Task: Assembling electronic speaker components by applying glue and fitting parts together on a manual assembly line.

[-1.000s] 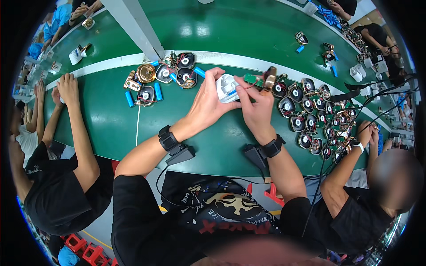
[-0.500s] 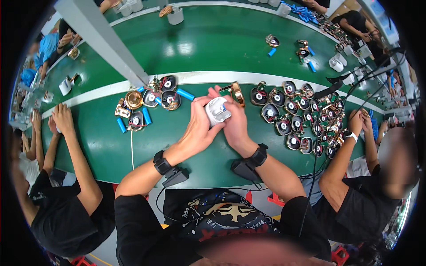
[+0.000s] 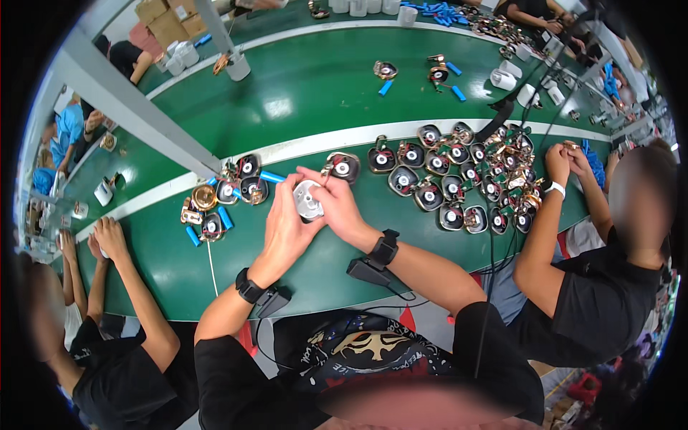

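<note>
left hand (image 3: 283, 223) curled, right hand (image 3: 341, 209) close beside, forearms (image 3: 433, 274) angled inward

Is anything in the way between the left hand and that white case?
Nothing visible is: the left hand holds the white case directly, and the right hand is right against it too.

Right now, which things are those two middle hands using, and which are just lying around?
In use:
White cup, in the left hand, with the right hand against it
Probably the black speaker just beyond the right hand

Lying around:
Blue batteries on the left
Crowd of speaker parts on the right
Other white cups farther back
</note>
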Available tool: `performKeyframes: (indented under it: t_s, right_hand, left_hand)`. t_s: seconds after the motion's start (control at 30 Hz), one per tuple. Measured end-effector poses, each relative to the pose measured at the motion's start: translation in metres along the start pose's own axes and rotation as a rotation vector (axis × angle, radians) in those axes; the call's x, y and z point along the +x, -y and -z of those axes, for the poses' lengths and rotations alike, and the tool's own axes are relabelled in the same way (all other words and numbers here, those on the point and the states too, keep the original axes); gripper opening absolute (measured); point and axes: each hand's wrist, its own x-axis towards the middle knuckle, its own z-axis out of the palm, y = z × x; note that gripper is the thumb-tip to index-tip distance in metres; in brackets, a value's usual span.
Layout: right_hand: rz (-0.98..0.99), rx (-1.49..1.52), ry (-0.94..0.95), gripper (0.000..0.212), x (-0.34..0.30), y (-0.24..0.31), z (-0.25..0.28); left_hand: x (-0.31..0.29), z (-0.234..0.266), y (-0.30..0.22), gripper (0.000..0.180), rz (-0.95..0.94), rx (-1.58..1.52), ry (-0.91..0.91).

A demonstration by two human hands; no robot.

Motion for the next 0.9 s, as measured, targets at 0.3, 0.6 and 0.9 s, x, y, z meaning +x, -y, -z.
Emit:
performKeyframes:
  t_s: [0.3,0.6,0.9]
  right_hand:
    - [0.213,-0.612,-0.021,0.052,-0.003,0.012,0.001]
    - [0.311,-0.875,0.126,0.024,-0.004,0.009,0.001]
    - [0.318,-0.947,0.136,0.017,-0.003,0.012,0.009]
  left_hand:
    - [0.099,0.054,0.012,0.07,-0.003,0.056,0.141]
    - [0.196,0.05,0.118,0.081,0.183,0.536,0.135]
    - [0.225,0.015,0.04,0.088,-0.048,0.724,0.095]
